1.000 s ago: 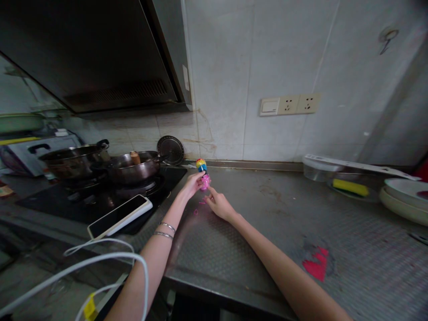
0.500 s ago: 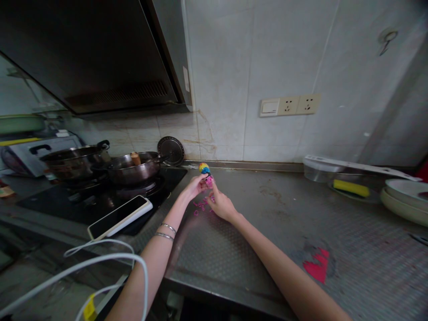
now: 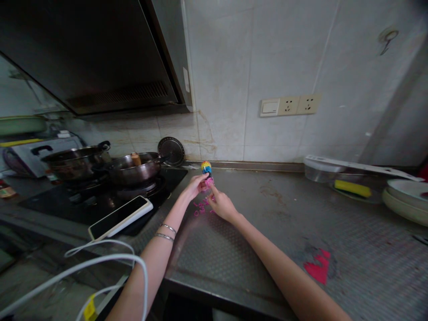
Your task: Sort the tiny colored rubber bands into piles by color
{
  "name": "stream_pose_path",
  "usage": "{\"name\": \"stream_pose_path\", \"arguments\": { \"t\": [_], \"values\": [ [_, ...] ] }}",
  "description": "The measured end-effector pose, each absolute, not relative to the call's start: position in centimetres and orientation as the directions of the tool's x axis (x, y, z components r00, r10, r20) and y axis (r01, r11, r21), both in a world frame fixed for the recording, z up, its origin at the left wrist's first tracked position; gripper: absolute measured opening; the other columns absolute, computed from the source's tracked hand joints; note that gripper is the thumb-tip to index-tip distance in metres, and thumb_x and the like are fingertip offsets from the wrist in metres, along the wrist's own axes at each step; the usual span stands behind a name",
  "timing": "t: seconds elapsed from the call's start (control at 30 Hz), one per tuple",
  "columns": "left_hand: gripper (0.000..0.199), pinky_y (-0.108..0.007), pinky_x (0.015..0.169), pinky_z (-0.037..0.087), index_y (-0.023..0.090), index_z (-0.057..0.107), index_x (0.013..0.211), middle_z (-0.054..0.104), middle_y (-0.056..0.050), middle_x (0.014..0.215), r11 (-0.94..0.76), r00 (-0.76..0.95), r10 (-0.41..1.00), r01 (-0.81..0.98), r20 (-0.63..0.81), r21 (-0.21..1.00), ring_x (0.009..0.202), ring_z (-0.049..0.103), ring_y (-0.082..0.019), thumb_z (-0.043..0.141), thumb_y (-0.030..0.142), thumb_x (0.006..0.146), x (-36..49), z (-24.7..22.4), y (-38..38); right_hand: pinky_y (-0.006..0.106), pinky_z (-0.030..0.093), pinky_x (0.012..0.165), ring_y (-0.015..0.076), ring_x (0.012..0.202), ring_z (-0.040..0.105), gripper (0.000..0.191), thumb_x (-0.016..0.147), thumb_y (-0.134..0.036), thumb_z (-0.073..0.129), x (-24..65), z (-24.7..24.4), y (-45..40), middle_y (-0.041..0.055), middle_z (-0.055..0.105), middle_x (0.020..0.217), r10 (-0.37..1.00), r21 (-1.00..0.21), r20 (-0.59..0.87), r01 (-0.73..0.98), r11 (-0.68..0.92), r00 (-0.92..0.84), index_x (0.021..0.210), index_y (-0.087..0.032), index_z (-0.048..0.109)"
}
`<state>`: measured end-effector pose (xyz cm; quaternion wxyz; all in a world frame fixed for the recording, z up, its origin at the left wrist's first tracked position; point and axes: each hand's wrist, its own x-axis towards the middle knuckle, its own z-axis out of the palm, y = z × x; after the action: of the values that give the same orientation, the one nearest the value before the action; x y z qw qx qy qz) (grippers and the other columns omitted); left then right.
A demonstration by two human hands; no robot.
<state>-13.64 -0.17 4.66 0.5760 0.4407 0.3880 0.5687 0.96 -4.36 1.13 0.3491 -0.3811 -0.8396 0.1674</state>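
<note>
My left hand point(image 3: 195, 186) is closed around a small yellow and blue container point(image 3: 206, 168), tilted with its coloured end toward the wall. Pink bits point(image 3: 209, 181), looking like small rubber bands, show at its near end. My right hand point(image 3: 221, 204) has its index finger stretched out, the tip at these pink bits; its other fingers are bent and partly hidden. Beneath the hands, several loose pink rubber bands point(image 3: 201, 207) lie scattered on the metal counter point(image 3: 214, 254).
On the left are a stove with two pans point(image 3: 135, 169), a white-edged phone-like device point(image 3: 120, 217) and a white cable point(image 3: 100, 257). At right stand a plastic tub point(image 3: 321, 171), a yellow sponge point(image 3: 352, 188) and stacked dishes point(image 3: 406, 205). A red patch point(image 3: 319, 267) marks the counter.
The container in my left hand has tipped slightly and shifted a little to the right. My right index finger stays at the pink bits, slightly lower.
</note>
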Motion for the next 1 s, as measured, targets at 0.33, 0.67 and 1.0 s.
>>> {"name": "stream_pose_path", "arguments": {
  "t": [0.33, 0.67, 1.0],
  "values": [
    [0.020, -0.028, 0.058, 0.052, 0.010, 0.056, 0.080, 0.065, -0.008, 0.070, -0.109, -0.014, 0.994, -0.325, 0.110, 0.940, 0.058, 0.062, -0.015, 0.064, 0.024, 0.068, -14.3, 4.7, 0.2, 0.020, 0.037, 0.065, 0.0120, 0.071, 0.054, 0.026, 0.084, -0.029, 0.039, 1.0, 1.2, -4.5, 0.0041, 0.061, 0.089, 0.707, -0.468, 0.541, 0.536, 0.703, -0.455, 0.100, -0.022, 0.058],
    [0.030, -0.021, 0.053, 0.047, 0.012, 0.058, 0.083, 0.060, -0.004, 0.071, -0.209, 0.055, 0.974, -0.144, 0.219, 0.967, 0.058, 0.057, -0.010, 0.071, 0.024, 0.060, -13.8, 5.1, -0.7, 0.021, 0.037, 0.064, 0.0127, 0.072, 0.056, 0.027, 0.085, -0.036, 0.040, 1.6, 0.8, -3.6, 0.0027, 0.064, 0.086, 0.715, -0.492, 0.497, 0.519, 0.699, -0.492, 0.090, -0.024, 0.064],
    [0.033, -0.020, 0.052, 0.044, 0.010, 0.061, 0.081, 0.061, -0.004, 0.070, -0.172, -0.028, 0.985, -0.079, 0.170, 0.982, 0.055, 0.056, -0.008, 0.070, 0.035, 0.060, -13.9, 5.1, -0.6, 0.020, 0.035, 0.064, 0.0095, 0.070, 0.054, 0.036, 0.084, -0.039, 0.038, 1.3, 0.5, -3.8, 0.0037, 0.057, 0.090, 0.723, -0.441, 0.399, 0.573, 0.691, -0.564, 0.074, -0.018, 0.065]
  ]
}}
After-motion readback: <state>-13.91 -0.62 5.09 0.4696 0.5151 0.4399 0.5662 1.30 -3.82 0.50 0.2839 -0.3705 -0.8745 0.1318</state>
